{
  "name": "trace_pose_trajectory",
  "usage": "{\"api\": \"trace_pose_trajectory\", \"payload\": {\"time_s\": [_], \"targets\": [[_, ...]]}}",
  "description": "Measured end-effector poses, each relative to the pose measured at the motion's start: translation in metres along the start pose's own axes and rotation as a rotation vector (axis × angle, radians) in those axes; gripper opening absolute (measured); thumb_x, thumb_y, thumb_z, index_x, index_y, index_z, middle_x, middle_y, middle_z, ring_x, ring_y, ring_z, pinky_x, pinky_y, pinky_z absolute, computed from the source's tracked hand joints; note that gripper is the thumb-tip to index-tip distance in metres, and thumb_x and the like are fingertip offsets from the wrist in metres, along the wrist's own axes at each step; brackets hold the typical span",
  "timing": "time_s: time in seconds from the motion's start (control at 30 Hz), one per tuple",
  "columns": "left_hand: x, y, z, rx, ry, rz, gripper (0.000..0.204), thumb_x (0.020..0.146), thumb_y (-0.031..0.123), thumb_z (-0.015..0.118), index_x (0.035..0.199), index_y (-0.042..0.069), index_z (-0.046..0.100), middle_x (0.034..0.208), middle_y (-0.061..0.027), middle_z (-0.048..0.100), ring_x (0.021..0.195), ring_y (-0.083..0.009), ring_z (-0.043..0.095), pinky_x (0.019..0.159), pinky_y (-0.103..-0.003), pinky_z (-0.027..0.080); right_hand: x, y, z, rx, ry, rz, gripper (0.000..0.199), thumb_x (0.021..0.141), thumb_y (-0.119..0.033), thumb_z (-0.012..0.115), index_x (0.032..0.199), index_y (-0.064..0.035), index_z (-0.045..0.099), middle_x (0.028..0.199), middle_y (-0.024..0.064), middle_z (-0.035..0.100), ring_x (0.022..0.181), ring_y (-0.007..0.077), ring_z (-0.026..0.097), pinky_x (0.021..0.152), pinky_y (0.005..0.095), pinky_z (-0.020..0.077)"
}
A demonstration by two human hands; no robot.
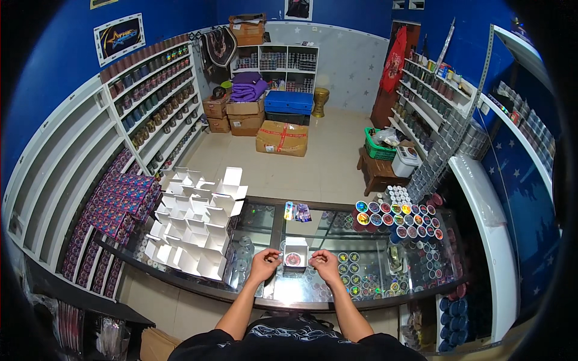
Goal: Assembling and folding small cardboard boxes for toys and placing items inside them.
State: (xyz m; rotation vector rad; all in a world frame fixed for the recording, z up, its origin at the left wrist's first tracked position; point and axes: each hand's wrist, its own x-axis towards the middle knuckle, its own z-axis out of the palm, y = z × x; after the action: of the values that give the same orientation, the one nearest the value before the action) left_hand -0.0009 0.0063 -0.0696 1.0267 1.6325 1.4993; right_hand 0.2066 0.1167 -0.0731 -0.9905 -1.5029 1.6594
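Observation:
A small white cardboard box [288, 248] stands with its top open on the glass counter in front of me. Inside it sits a round tub with a red patterned lid [293, 259]. At the box's left side, my left hand [265, 265] is closed, its fingertips pinched at the edge flap. My right hand [326, 266] is likewise closed at the right side, thumb and fingers together by the other flap. The flaps themselves are mostly hidden by the fingers. Just beyond the box lie a few small colourful cards or packets [297, 212].
Many open white boxes [198, 222] stand massed on the counter's left. Rows of round tubs with shiny lids [398, 220] fill its right end. Purple patterned boxes [123, 195] are stacked at far left. Beyond the glass counter [259, 207] a taped carton [282, 139] rests on the floor.

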Motion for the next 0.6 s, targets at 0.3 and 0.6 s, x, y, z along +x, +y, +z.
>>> {"api": "trace_pose_trajectory", "payload": {"time_s": [0.3, 0.6], "targets": [[0.003, 0.008, 0.003, 0.000, -0.052, -0.021, 0.015, 0.083, 0.007, 0.066, 0.096, 0.000, 0.068, 0.080, -0.0038, 0.067, 0.073, -0.0072, 0.059, 0.068, -0.021, 0.047, -0.003, -0.016, 0.008, 0.029, -0.038, 0.117, 0.016, 0.086, -0.005, 0.057, 0.100, -0.0005, 0.064, 0.083, 0.0044, 0.066, 0.070, 0.0112, 0.061, 0.062, 0.0230, 0.0473], [0.004, 0.046, 0.007, 0.206, 0.025, 0.017, 0.021, 0.081, 0.019, 0.071, 0.079, -0.001, 0.068, 0.068, -0.0065, 0.067, 0.062, -0.0106, 0.060, 0.060, -0.025, 0.048, -0.002, -0.034, 0.021, -0.271, 0.077, -0.093, 0.025, 0.083, -0.027, 0.071, 0.079, -0.0027, 0.066, 0.067, 0.0009, 0.063, 0.061, 0.0081, 0.056, 0.056, 0.0244, 0.0451]]}}
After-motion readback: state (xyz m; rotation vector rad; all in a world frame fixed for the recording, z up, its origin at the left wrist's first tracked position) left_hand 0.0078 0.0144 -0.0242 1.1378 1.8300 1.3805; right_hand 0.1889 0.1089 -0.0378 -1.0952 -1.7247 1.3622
